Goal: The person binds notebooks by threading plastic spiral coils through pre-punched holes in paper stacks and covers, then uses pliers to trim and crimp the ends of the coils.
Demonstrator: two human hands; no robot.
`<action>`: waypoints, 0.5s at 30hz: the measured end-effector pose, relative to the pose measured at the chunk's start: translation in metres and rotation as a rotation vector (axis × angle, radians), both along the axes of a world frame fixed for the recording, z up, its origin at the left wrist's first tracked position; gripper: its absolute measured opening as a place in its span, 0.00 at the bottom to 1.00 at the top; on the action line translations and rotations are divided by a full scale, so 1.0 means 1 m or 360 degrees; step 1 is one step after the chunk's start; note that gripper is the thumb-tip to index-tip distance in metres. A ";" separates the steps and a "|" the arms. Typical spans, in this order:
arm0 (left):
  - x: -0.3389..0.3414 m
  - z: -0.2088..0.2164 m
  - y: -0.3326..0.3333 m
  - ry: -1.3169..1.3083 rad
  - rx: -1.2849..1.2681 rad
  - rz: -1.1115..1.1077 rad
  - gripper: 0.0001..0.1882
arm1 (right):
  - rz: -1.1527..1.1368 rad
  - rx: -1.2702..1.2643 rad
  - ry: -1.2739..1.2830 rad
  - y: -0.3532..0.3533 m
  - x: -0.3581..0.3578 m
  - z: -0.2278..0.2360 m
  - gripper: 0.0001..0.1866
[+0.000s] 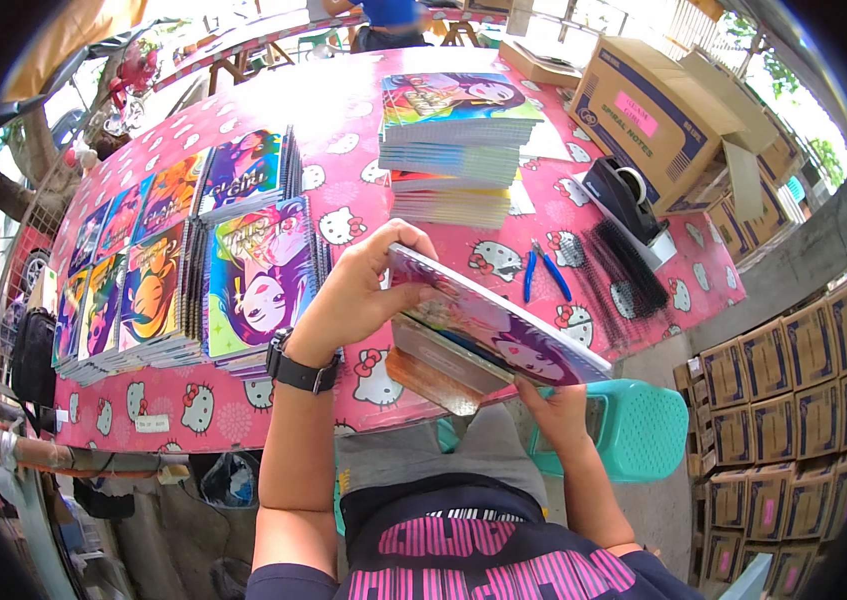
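Observation:
My left hand (373, 290) grips the upper left end of a notebook (503, 325) with a colourful cover of a purple-haired cartoon figure. My right hand (555, 412) pinches the notebook's lower right corner. The notebook is held tilted above the table's near edge, its page edges turned up. Just under it lies a brown wood-coloured block (428, 380), partly hidden. To the right are blue-handled pliers (545, 272) and a bunch of black spiral coils (623, 275). Beyond my hands rises a tall stack of notebooks (453, 150).
Several stacks of spiral notebooks (258, 275) fill the table's left side. A black tape dispenser (615, 190) and an open carton (643, 120) stand at right. A teal stool (643, 430) is beside the table, near piled cartons (783, 400). Another person (390, 20) is far behind.

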State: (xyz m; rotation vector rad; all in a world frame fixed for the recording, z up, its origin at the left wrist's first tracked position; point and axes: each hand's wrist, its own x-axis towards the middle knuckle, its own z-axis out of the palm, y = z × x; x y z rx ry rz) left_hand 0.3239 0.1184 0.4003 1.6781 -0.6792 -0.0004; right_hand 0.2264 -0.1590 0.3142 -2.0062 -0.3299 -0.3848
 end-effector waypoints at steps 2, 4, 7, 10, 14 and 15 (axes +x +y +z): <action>0.004 -0.016 -0.002 0.0018 -0.0155 0.0155 0.24 | 0.0016 -0.0280 0.0173 -0.008 0.001 -0.022 0.22; -0.005 -0.036 -0.011 0.0089 -0.0592 0.0428 0.30 | 0.0085 -0.0568 0.0267 -0.009 -0.002 -0.025 0.35; -0.016 -0.067 -0.028 0.0375 -0.0959 0.0608 0.37 | 0.0125 0.0401 0.0152 0.005 -0.002 -0.030 0.44; -0.023 -0.079 -0.044 0.0391 -0.0846 0.0781 0.26 | 0.0264 0.0520 0.0142 0.015 0.003 -0.027 0.50; -0.022 -0.084 -0.039 0.0351 -0.0886 0.0967 0.16 | 0.0708 -0.0217 0.0183 -0.016 0.038 -0.018 0.37; -0.022 -0.086 -0.036 0.0348 -0.0835 0.1008 0.15 | 0.0854 -0.0453 0.0267 -0.034 0.049 -0.007 0.34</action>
